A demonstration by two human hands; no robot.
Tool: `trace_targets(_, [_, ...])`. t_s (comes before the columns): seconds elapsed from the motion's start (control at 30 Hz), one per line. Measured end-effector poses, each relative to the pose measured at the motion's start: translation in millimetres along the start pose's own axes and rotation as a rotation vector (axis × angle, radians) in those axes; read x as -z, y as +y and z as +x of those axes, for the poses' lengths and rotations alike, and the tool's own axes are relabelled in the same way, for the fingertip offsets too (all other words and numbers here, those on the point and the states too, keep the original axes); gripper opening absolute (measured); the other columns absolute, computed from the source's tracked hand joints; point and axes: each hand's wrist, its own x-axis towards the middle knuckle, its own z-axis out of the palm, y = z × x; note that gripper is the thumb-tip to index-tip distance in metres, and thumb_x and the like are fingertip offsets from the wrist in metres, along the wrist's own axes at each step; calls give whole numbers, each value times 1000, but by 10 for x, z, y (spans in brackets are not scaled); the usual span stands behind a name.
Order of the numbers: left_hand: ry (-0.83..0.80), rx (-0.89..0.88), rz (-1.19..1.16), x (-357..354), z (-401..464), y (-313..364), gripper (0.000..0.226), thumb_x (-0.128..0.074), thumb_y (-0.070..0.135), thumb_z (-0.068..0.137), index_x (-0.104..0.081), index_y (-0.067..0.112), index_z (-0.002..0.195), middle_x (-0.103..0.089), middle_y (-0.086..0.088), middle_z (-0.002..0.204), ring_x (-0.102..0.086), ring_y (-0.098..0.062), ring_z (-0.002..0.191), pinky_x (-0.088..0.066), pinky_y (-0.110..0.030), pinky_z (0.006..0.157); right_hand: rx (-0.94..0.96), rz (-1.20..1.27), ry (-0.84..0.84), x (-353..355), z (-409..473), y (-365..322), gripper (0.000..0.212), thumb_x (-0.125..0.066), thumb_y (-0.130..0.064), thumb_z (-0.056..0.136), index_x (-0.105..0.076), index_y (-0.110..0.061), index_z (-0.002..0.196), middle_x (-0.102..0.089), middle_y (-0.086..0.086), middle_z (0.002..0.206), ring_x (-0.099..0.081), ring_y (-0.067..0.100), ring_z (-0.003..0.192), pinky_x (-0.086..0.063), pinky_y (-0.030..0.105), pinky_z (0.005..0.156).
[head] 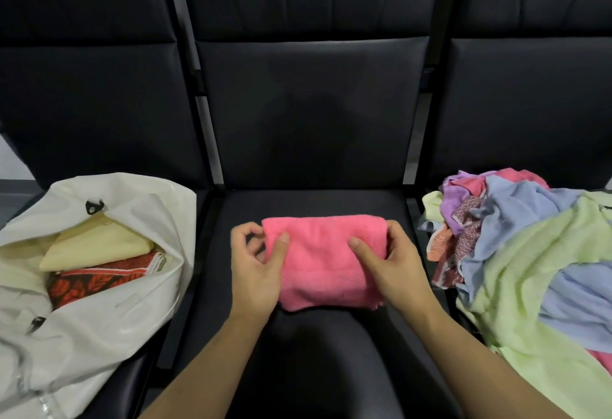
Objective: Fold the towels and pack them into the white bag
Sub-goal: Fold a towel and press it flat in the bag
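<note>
I have the pink towel (326, 261) folded on the middle seat (331, 201), held between both hands. My left hand (256, 264) pinches its left edge, thumb on top and fingers curled behind; my right hand (390, 261) grips the right edge the same way. It looks soft, light and floppy, so I'd judge it best held by both short ends. Its long axis runs from one thumb to the other, fold away from me. The bag (132, 289) sits beyond my left fingers.
</note>
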Motion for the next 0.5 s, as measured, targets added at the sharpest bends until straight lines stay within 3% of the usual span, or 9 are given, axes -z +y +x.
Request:
trace_targets(0.1, [17, 76, 77, -8, 53, -59, 38, -73, 27, 93, -43, 24, 116, -68, 4, 106, -68, 0, 90, -53, -15, 75, -109, 140, 64, -29, 24, 54, 48, -85, -27, 80, -47, -22, 109, -74, -3, 91, -73, 8, 82, -57, 24, 70])
trace_targets(0.2, [-102, 202, 240, 33, 115, -336, 60, -72, 32, 93, -33, 28, 137, -54, -1, 136, -62, -13, 112, -52, -31, 93, -225, -30, 24, -34, 52, 334, 60, -83, -30, 82, -41, -25, 124, -69, -4, 102, -71, 10, 86, -57, 31, 81])
trace_targets(0.3, [-200, 298, 539, 108, 101, -565, 78, -70, 36, 94, -23, 20, 154, -27, -8, 155, -44, -26, 137, -40, -41, 113, -328, -312, 14, 25, 52, 638, 71, -80, -33, 83, -38, -18, 139, -57, 5, 130, -63, 20, 109, -49, 37, 97])
trace_targets(0.4, [-272, 91, 768, 104, 19, -655, 67, -62, 38, 98, -31, 17, 154, -25, -5, 157, -33, -25, 142, -31, -39, 117, -249, -487, -44, 64, 41, 711, 61, -74, -32, 88, -46, -17, 140, -47, 6, 139, -57, 22, 120, -46, 36, 103])
trace_targets(0.5, [-452, -36, 871, -26, -56, -715, 62, -49, 44, 103, -29, 20, 157, -18, -1, 164, -17, -20, 151, -17, -34, 124, -5, -645, -266, -28, 1, 738, 48, -67, -35, 93, -53, -27, 138, -38, -1, 154, -44, 18, 137, -37, 34, 114])
